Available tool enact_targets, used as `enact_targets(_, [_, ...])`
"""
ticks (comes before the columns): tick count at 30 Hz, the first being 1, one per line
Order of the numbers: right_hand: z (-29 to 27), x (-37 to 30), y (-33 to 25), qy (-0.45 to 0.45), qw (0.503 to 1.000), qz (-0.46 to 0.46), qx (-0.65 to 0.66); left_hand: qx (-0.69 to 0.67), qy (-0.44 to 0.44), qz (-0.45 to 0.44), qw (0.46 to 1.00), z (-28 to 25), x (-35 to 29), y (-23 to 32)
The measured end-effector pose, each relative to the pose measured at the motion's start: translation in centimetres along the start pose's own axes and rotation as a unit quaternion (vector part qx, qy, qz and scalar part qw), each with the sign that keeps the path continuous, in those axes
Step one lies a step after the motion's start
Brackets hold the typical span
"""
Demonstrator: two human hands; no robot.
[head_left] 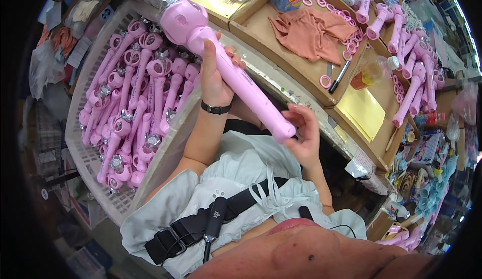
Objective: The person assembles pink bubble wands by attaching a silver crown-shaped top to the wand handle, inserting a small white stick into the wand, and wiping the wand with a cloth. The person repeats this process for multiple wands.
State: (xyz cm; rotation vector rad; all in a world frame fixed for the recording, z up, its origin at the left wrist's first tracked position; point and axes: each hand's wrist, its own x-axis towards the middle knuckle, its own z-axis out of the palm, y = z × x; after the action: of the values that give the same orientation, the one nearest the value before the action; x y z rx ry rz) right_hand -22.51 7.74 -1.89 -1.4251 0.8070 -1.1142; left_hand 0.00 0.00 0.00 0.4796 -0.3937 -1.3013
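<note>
A pink toy wand [241,86] lies slantwise across the space in front of me, its round head with a silvery tip at the upper left. My left hand [217,76], wearing a black wristband, is wrapped round the shaft just below the head, thumb on top. At the wand's lower end, my right hand [304,133] pinches the base between thumb and fingers. What lies under the base is hidden by the fingers. On my left stands a white plastic basket [75,106] heaped with similar pink wands [145,73] that have silvery tops.
Beyond the wand, a cardboard tray [256,25] holds a salmon-coloured cloth [312,33], pink rings [354,43], a black marker [340,76] and a bottle [374,72]. Yellow paper [360,109] lies nearer. More pink wands [419,73] are piled at the right.
</note>
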Motion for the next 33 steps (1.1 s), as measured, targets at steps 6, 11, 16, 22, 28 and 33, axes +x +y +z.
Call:
enact_targets(6, [1.3,0.6,0.6,0.019,0.945,-0.140,-0.295,-0.030,0.004,0.028,0.999,0.6,0.1,0.0])
enact_targets(11, [1.2,0.1,2.4,-0.088,0.903,0.232,0.351,0.003,-0.004,0.091,0.996,1.1,-0.8,-0.4])
enact_targets(16, [0.7,-0.2,2.5,-0.158,0.871,0.308,0.348,0.017,-0.011,0.058,0.998,1.1,-0.7,-0.5])
enact_targets(22, [-0.2,0.5,1.2,-0.184,0.944,0.241,0.133,0.195,-0.024,0.018,0.980,1.2,-1.4,-2.3])
enact_targets(28, [-5.7,-0.2,-2.8,-0.136,0.922,0.211,0.295,0.353,-0.328,-0.009,0.876,0.6,-3.0,-3.6])
enact_targets(33, [-17.2,3.0,-11.4,0.077,0.988,0.063,0.115,0.567,-0.375,0.019,0.733,-0.3,-4.3,-4.5])
